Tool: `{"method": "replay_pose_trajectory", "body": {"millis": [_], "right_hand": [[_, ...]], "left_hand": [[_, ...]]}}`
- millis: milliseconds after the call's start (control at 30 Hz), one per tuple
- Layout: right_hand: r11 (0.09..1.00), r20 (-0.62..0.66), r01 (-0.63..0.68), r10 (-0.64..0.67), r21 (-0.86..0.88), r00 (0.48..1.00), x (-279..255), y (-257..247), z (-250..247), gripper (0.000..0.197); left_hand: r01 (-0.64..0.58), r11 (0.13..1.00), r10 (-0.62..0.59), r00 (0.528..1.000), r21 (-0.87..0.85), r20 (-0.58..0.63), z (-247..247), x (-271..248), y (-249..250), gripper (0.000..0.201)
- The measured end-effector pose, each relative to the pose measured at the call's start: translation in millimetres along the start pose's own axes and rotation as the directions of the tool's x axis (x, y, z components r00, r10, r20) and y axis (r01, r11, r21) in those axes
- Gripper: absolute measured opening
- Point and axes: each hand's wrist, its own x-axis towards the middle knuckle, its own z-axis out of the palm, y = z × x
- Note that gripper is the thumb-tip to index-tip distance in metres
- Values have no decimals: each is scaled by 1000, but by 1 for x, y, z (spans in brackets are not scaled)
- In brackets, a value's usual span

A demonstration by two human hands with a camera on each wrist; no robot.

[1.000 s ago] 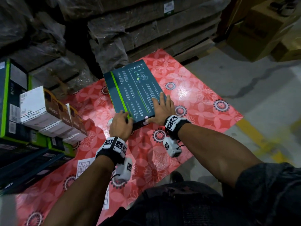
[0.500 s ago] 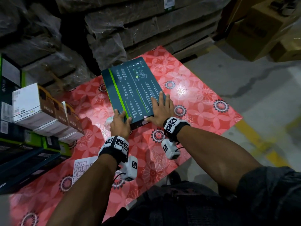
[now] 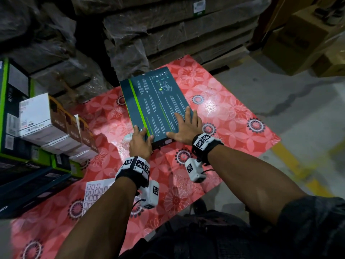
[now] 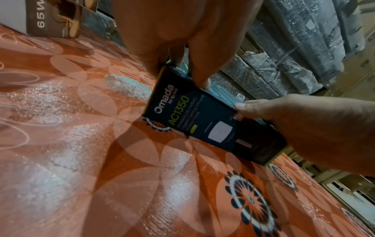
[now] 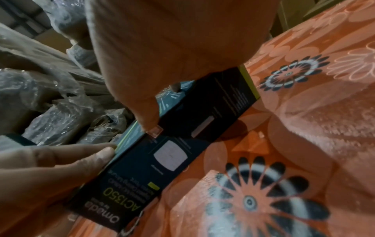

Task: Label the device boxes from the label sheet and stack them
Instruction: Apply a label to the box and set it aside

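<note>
A flat dark teal device box (image 3: 158, 101) with a green stripe lies on the red flowered mat (image 3: 233, 118). Its near face reads "Omada AC1350" (image 4: 176, 109) (image 5: 129, 197). My left hand (image 3: 141, 141) sits at the near-left corner, its fingertips (image 4: 202, 83) resting on the top edge. My right hand (image 3: 186, 126) lies flat on the near-right part of the lid, fingers straight. Its thumb (image 4: 241, 105) touches the top edge by a small clear sticker (image 5: 154, 131). The white label sheet (image 3: 93, 195) lies on the mat, partly hidden by my left forearm.
White-and-brown "65W" boxes (image 3: 43, 116) lean on a stack of dark green-edged boxes (image 3: 18, 165) at the left. Plastic-wrapped cartons (image 3: 168, 34) rise behind the mat. Cardboard boxes (image 3: 308, 43) stand at the back right. Concrete floor with a yellow line (image 3: 291, 161) runs along the right.
My left hand has gone from a closed fist at the box's corner to fingers reaching onto its top edge. The right hand stays flat on the lid. The box has hardly moved.
</note>
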Motion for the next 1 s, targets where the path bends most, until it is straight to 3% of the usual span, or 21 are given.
{"method": "replay_pose_trajectory", "body": {"millis": [300,633,1000], "right_hand": [[997,5,-4,3,80,1000,1,1,-2,97],[994,0,-3,3,112,1000,1,1,-1,96],[990,0,7,-7,140,1000,2,4,-2,95]], "left_hand": [[-32,999,33,999,36,-7,3,3,-3,30],[23,1000,-23,1000,-12,0,-2,-4,3,47],[24,1000,-24,1000,14,6,-2,-4,4,47]]}}
